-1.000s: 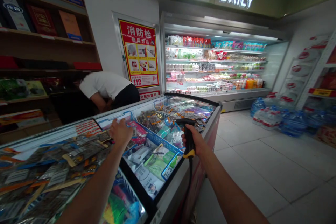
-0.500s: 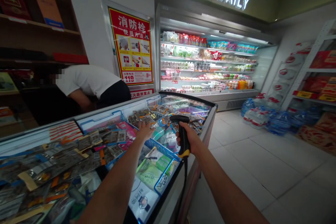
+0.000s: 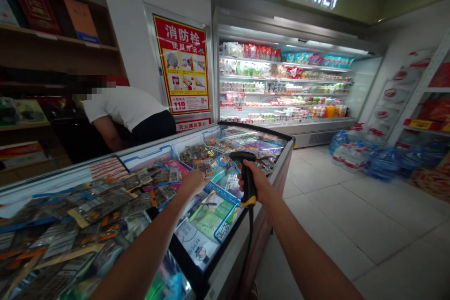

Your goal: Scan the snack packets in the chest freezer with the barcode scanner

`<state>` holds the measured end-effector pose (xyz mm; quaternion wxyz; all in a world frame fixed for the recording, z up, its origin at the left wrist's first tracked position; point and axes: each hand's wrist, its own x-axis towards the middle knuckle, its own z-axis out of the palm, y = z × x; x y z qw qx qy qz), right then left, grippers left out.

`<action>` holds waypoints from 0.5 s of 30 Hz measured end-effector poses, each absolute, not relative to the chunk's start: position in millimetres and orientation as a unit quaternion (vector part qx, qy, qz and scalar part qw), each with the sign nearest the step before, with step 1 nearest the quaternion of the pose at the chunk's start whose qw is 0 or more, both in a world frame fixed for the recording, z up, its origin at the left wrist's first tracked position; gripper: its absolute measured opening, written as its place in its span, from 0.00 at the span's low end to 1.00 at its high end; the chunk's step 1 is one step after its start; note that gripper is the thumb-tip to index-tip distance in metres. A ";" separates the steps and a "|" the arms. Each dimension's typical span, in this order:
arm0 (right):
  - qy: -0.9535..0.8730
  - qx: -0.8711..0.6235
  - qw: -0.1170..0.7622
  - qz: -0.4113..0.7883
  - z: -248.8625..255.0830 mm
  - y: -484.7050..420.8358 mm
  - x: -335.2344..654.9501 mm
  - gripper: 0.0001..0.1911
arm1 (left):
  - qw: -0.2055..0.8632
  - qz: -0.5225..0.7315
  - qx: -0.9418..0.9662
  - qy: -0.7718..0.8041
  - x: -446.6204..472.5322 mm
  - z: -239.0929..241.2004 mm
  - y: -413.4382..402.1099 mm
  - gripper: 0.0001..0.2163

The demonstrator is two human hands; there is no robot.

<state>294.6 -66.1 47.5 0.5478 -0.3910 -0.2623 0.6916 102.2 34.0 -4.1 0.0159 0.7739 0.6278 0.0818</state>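
My right hand is closed round the grip of a black barcode scanner with a yellow ring, held over the near rim of a chest freezer. Its black cable hangs down the freezer's side. My left hand reaches over the freezer, fingers curled down over the edge of the sliding glass lid. Beyond that edge the freezer is uncovered, showing a blue basket and green and white frozen packs.
A person in a white shirt bends over behind the freezer by dark wooden shelves. A lit open chiller stands at the back. Large water bottles sit on the tiled floor at the right.
My left hand has moved right along the freezer top, and the glass lid's edge has slid right with it. The scanner stays in my right hand, almost unmoved.
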 end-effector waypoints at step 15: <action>-0.277 -0.379 0.543 0.696 49.9 -83.1 292.3 0.11 | 0.114 0.279 0.718 0.627 114.3 -28.3 48.4 0.30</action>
